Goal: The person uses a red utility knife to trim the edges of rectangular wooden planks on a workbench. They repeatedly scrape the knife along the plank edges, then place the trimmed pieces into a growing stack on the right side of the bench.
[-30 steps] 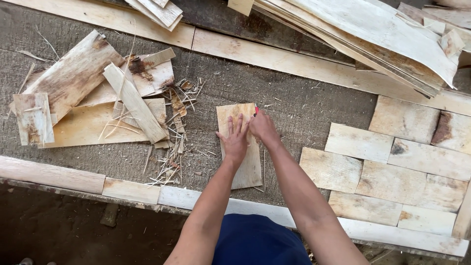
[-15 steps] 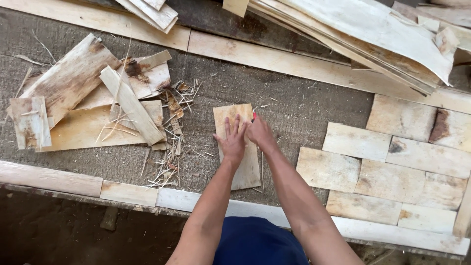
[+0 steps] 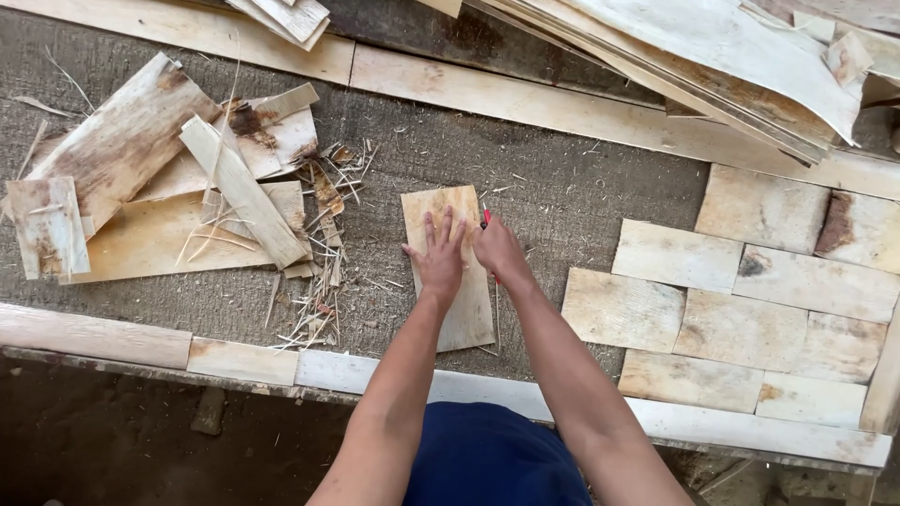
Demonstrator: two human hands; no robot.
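Observation:
A pale rectangular veneer piece [image 3: 466,314] lies on the grey worktable [image 3: 581,201], long side pointing away from me. My left hand [image 3: 437,259] presses flat on its upper half with fingers spread. My right hand [image 3: 501,251] sits against the piece's right edge, closed around a small red tool [image 3: 486,217]. Only the tool's red tip shows above my fingers.
A heap of veneer offcuts and splinters [image 3: 187,187] lies to the left. Trimmed rectangular pieces [image 3: 741,300] are laid in rows on the right. Long veneer sheets [image 3: 712,56] are stacked at the back right. Wooden strips [image 3: 94,333] line the table's near edge.
My right hand has slid a little toward me along the piece's right edge. My left hand stays pressed on the piece.

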